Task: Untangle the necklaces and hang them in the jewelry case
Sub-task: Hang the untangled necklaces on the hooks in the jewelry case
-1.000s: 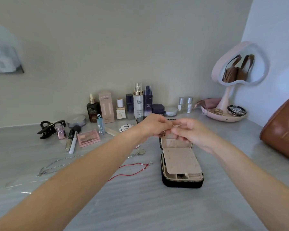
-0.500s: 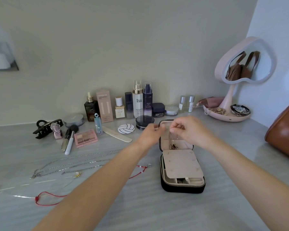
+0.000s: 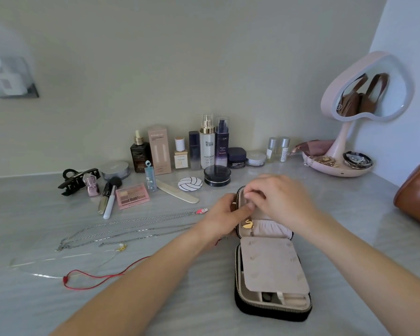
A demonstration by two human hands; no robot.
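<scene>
Now left hand (image 3: pixel 222 214) clamped on jewelry case (image 3: pixel 272 311) lid edge, right hand (image 3: pixel 281 200) pinching necklace (image 3: pixel 247 224) (swan pendant).

Grey veined countertop (image 3: pixel 58 299) running along beige back wall (image 3: pixel 204 57); pale blue side wall (image 3: pixel 410 32) meeting it right, soft even light falling.

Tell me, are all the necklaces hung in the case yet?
Not yet. Done: the jewelry case lies open. In hand: the left hand grips its lid while the right hand pinches the swan necklace at the lid's top, its gold pendant dangling. Remaining: the silver chains, the red cord and a thin necklace with a gold charm lie on the table.
</scene>
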